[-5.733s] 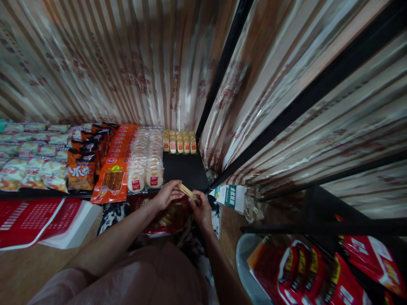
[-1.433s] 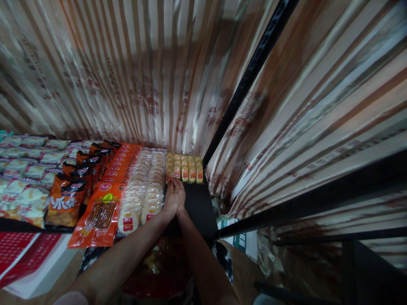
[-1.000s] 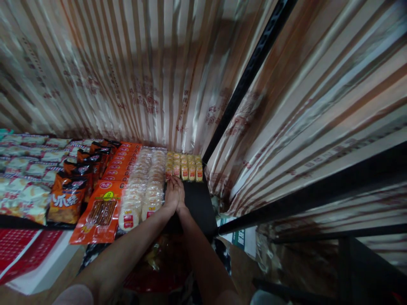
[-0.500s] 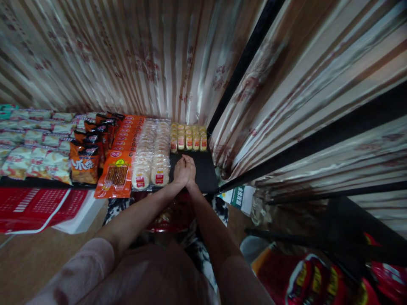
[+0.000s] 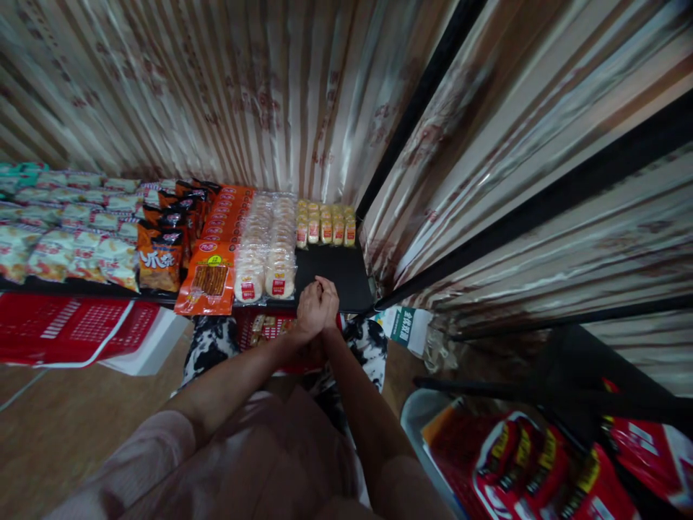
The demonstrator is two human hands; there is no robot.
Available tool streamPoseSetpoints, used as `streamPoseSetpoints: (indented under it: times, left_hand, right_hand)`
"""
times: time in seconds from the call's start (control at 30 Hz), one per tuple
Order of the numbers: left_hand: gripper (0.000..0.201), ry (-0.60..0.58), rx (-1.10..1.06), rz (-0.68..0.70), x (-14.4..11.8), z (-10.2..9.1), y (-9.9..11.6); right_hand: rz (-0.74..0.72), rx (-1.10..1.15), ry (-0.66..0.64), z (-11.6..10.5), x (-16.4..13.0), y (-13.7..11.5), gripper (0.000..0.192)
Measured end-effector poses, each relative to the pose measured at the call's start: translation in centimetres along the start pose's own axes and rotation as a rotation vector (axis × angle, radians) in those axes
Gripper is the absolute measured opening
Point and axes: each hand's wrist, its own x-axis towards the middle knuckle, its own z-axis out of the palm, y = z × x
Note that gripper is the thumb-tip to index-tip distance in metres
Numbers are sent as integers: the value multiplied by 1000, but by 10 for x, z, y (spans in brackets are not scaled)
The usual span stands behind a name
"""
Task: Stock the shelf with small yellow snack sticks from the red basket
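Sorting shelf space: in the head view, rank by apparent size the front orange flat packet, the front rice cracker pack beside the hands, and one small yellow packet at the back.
1. Orange flat packet
2. Rice cracker pack
3. Yellow packet, though it sits farther back, so its true size is unsure.

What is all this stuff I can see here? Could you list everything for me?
small yellow packs: one row, yellow with red labels, back of the black shelf
round white cakes: two rows in clear wrap, left of the yellow packs
orange packets: one row, left of the cakes
dark orange bags: one row, further left
pale bags: many, far left
black shelf: one, bare patch by the hands
red basket: one, below the shelf, left
red bags: several, bottom right
striped curtain: behind
left hand, right hand: pressed together at the shelf edge
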Motion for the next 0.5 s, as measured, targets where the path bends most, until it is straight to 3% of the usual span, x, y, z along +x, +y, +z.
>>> streamPoseSetpoints:
  times: [0.13, 0.33, 0.4, 0.5]
  left_hand:
    - [37, 24, -31, 27, -21, -4, -6]
    - [33, 81, -108, 171, -53, -7, -27]
    - [29, 52, -141, 179, -62, -9, -39]
    - [27, -49, -147, 179, -71, -10, -62]
  right_hand:
    - [-15, 69, 118, -1, -20, -8, 36]
    - [-14, 72, 166, -2, -52, -19, 34]
    - [-23, 45, 137, -2, -63, -19, 30]
    - [-29, -13, -24, 4, -77, -17, 26]
